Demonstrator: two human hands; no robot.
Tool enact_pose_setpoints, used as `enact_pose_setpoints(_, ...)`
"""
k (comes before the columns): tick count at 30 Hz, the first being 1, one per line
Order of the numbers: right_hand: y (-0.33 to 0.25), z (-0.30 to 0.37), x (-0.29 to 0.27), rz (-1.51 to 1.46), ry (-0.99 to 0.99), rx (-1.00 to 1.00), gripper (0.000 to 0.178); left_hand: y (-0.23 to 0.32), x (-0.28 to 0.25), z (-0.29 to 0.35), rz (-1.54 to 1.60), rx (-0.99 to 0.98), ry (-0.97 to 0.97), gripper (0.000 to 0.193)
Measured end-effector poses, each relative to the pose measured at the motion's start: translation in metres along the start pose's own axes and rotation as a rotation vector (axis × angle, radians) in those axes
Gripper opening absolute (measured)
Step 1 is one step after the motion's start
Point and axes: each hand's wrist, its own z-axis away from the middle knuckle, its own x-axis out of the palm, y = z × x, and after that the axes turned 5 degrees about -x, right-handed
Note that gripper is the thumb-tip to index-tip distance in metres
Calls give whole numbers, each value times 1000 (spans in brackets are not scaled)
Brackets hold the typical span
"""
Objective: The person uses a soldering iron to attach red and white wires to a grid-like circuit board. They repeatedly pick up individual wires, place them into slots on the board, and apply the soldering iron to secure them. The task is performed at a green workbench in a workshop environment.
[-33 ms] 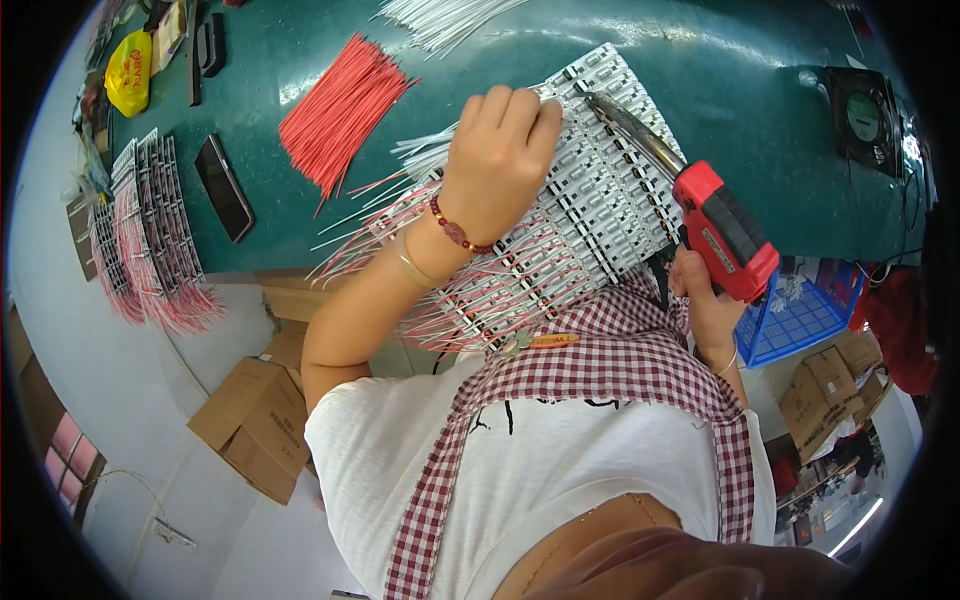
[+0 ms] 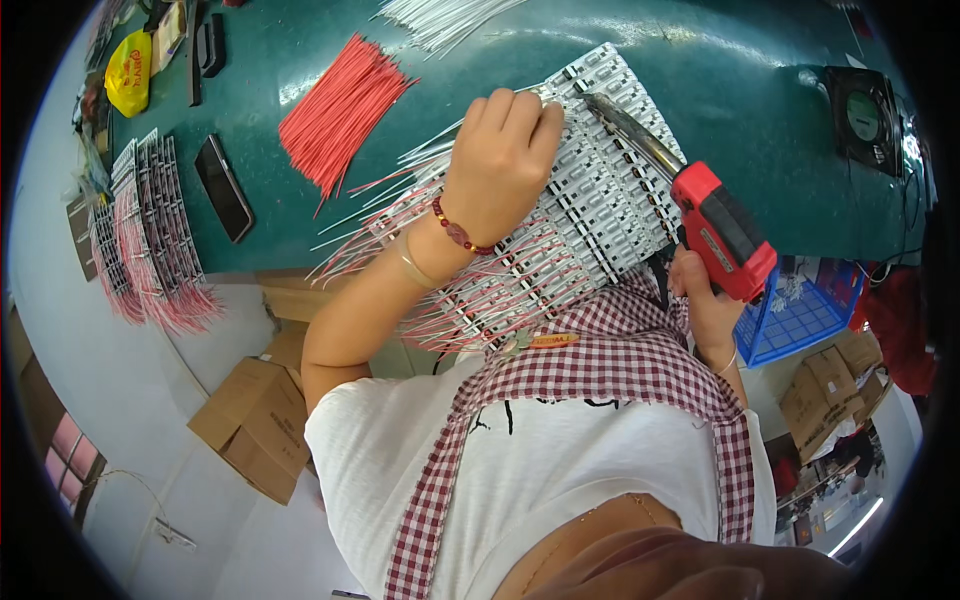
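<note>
A panel of small white circuit boards [image 2: 600,190] lies slanted across the bench's front edge, with red and white wires along its lower left part. My left hand [image 2: 505,150] is over its upper left part, fingers curled closed. White wires [image 2: 428,152] run out from under that hand to the left; the fingertips are hidden. In my right hand [image 2: 705,300] is a red and black soldering gun [image 2: 725,230], gripped by its handle. Its metal barrel points up and left, and the dark tip is over the panel, just right of my left hand.
On the green bench [image 2: 740,90] lie a bundle of red wires [image 2: 345,115], more white wires [image 2: 450,20], a phone [image 2: 223,188] and wired panels [image 2: 150,220]. A black fan-like device [image 2: 865,118] stands at right. A blue basket [image 2: 800,315] and cardboard boxes [image 2: 255,425] are below.
The white wires beside my left hand have shifted and look more spread out. My left hand has moved very slightly to the right; the soldering gun has barely moved.
</note>
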Motion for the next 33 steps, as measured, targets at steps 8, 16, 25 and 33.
enact_pose_setpoints(8,14,1,-5,167,0,-6,19,2,5,1,5,-36,-24,23)
enact_pose_setpoints(16,10,2,-11,167,-8,-55,19,3,2,-2,-20,-35,-67,21)
enact_pose_setpoints(25,12,6,-14,82,-48,-54,21,2,-1,-4,-48,-36,-68,23)
enact_pose_setpoints(33,22,14,-21,40,-78,-11,24,11,4,3,48,-26,-40,26)
